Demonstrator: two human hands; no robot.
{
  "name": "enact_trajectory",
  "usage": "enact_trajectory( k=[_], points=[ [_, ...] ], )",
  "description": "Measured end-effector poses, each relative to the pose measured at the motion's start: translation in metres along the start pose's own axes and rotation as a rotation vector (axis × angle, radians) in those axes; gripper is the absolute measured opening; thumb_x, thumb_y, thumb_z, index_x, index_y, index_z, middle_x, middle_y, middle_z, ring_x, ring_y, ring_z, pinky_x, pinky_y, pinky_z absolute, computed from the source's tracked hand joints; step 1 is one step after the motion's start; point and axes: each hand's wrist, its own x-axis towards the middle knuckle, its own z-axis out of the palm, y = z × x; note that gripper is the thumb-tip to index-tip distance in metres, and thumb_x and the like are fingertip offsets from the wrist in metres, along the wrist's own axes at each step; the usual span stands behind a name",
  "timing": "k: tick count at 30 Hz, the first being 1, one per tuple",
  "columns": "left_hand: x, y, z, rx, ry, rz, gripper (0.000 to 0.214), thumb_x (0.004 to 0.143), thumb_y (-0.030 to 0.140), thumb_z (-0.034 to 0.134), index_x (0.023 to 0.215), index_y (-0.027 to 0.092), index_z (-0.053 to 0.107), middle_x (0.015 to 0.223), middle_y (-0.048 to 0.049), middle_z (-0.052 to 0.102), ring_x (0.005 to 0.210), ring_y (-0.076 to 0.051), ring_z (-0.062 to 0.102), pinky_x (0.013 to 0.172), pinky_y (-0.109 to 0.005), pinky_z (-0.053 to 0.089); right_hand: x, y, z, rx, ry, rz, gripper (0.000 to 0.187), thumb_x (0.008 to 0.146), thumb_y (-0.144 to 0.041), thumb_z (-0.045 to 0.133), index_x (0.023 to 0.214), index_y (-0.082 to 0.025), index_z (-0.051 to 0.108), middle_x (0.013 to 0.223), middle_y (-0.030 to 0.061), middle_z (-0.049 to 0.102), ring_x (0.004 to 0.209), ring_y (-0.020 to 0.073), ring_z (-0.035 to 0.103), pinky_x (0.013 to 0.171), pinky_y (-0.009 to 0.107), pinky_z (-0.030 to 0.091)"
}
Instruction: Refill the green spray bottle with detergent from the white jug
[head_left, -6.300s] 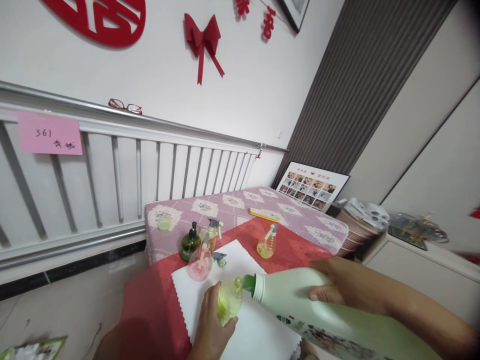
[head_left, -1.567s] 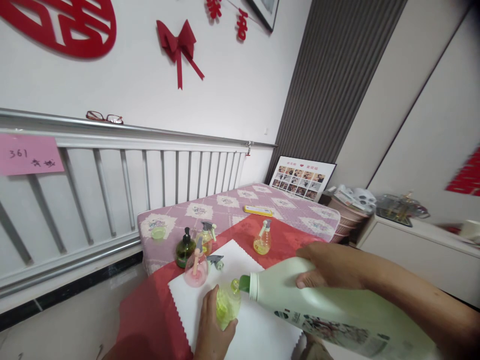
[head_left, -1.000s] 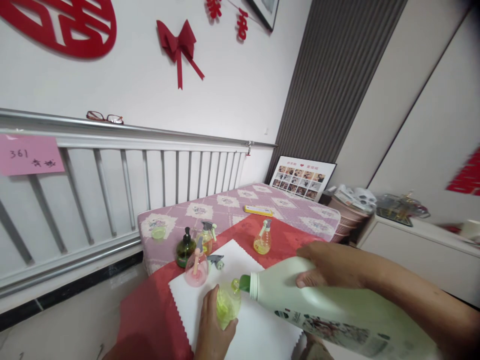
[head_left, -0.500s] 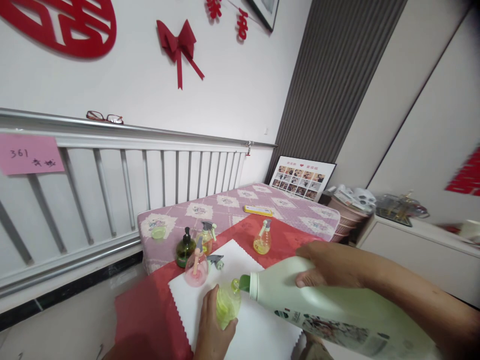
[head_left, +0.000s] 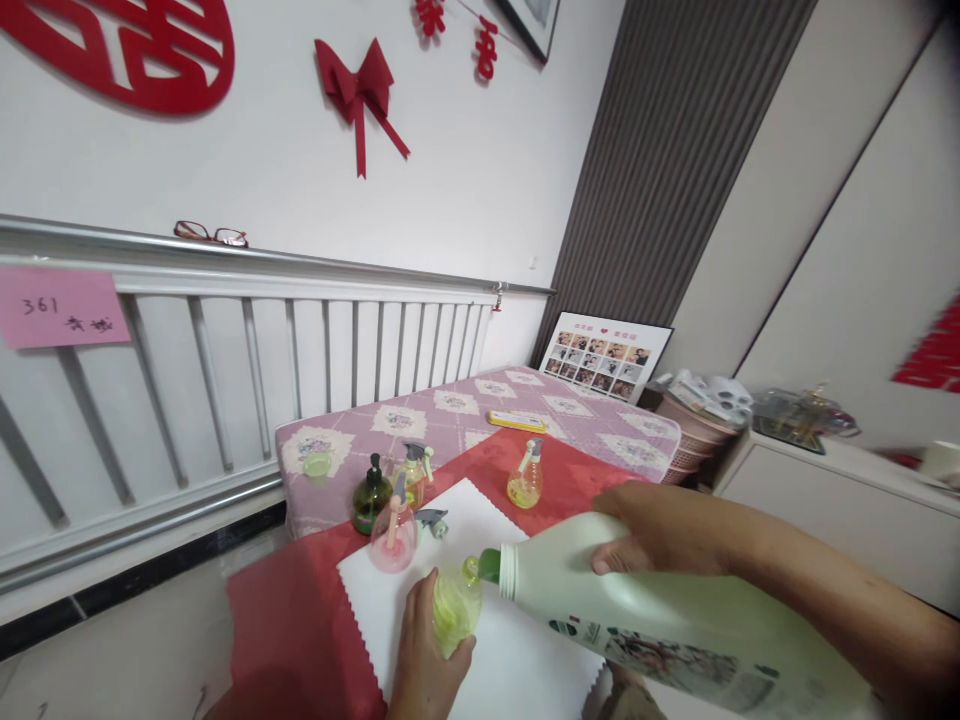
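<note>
My left hand (head_left: 429, 645) is wrapped round a small yellow-green spray bottle without its head (head_left: 456, 612), tilted over the white sheet (head_left: 517, 640). From the right, my right hand (head_left: 630, 525) grips a large pale green detergent jug (head_left: 660, 610), tipped so its green spout (head_left: 490, 566) meets or nearly meets the bottle's mouth. Whether liquid is flowing I cannot tell. A loose grey-and-green spray head (head_left: 433, 521) lies beyond the bottle. Close by stand a pink spray bottle (head_left: 393, 535) and a dark green pump bottle (head_left: 371, 495).
Farther back are a yellow spray bottle (head_left: 414, 475) and an orange-yellow one (head_left: 525, 475) on the red cloth (head_left: 480, 455). A pale green lid (head_left: 316, 464) and a yellow box (head_left: 517, 420) lie on the floral tablecloth (head_left: 450, 400). A white cabinet (head_left: 817, 500) stands right.
</note>
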Motion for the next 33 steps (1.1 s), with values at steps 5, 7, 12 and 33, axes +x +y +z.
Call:
enact_trajectory(
  k=[5, 7, 12, 33],
  points=[
    [-0.001, 0.0004, -0.0002, -0.007, 0.0, 0.001, 0.087, 0.065, 0.022, 0.058, 0.146, 0.008, 0.029, 0.151, -0.0172, 0.044, 0.144, -0.024, 0.036, 0.121, -0.032, 0.03, 0.001, 0.0016, 0.0005, 0.006, -0.004, -0.001, 0.046, 0.076, -0.062, 0.062, 0.092, -0.019, 0.065, 0.106, 0.0136, 0.071, 0.095, 0.0337, 0.067, 0.074, 0.038, 0.046],
    [-0.0005, -0.0001, 0.0004, -0.004, 0.006, -0.001, 0.087, 0.065, 0.022, 0.058, 0.146, 0.009, 0.029, 0.151, -0.0167, 0.044, 0.144, -0.023, 0.036, 0.121, -0.032, 0.03, 0.001, 0.0011, 0.0001, 0.007, -0.002, 0.006, 0.046, 0.076, -0.063, 0.062, 0.092, -0.019, 0.065, 0.106, 0.0139, 0.071, 0.094, 0.0338, 0.067, 0.074, 0.038, 0.046],
    [0.0006, -0.0008, 0.0012, -0.003, 0.003, 0.0, 0.087, 0.064, 0.022, 0.059, 0.146, 0.009, 0.029, 0.15, -0.0168, 0.045, 0.144, -0.023, 0.037, 0.121, -0.032, 0.031, 0.0012, -0.0032, -0.0017, 0.004, -0.007, 0.026, 0.045, 0.075, -0.062, 0.063, 0.091, -0.02, 0.065, 0.107, 0.0137, 0.07, 0.096, 0.0339, 0.067, 0.075, 0.039, 0.047],
    [-0.0002, 0.0, 0.0002, 0.003, 0.01, 0.007, 0.087, 0.065, 0.023, 0.059, 0.145, 0.007, 0.029, 0.15, -0.0185, 0.045, 0.143, -0.025, 0.037, 0.12, -0.033, 0.032, 0.0018, -0.002, -0.0006, -0.014, -0.007, 0.019, 0.046, 0.076, -0.063, 0.062, 0.094, -0.02, 0.065, 0.109, 0.0143, 0.07, 0.098, 0.035, 0.066, 0.077, 0.04, 0.048]
  ],
)
